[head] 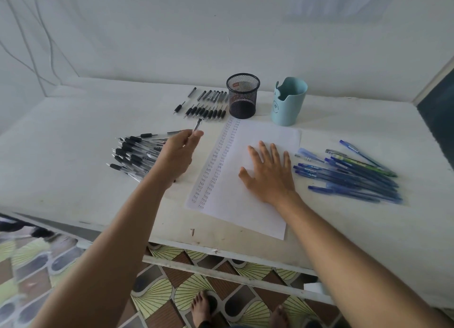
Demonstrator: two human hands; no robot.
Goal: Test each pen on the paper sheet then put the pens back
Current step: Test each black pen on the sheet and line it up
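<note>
The left hand [180, 153] pinched a slim, clear-barrelled black pen [197, 125] between thumb and fingertips. Its long axis pointed away toward the neat row of black-gripped pens [206, 112] just beyond, apparently its destination. The right hand [270, 172] lay flat, fingers spread, on the white paper sheet [245, 217], farther from that row.

My left grip [180, 153] pinches a black pen [198, 125] over the tabletop [73, 155], just beside the heap of black pens [134, 153]. My right grip [270, 175] lies flat, fingers spread, on the paper sheet [245, 217], with the blue pens [351, 177] near it.
</note>
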